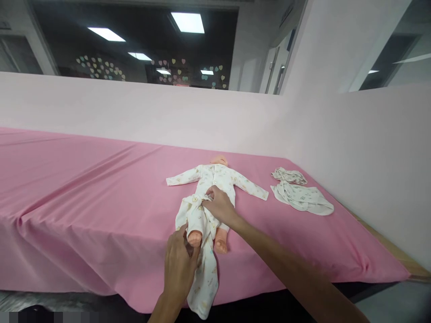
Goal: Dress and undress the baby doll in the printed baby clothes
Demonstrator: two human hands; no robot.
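Observation:
A baby doll lies on its back, dressed in a white long-sleeved baby top with a small print. Its sleeves are spread out to both sides. White printed baby pants are bunched around the doll's lower body, and one empty pant leg hangs over the bed's front edge. My right hand pinches the pants' cloth near the waist. Curled around the doll's foot, which pokes out of a cuff, is my left hand. The other foot is bare beside the hanging leg.
A pink sheet covers the bed and drapes over its front. Two folded pale cloths, a small one and a larger one, lie to the right. White walls stand behind and on the right, with a dark window above.

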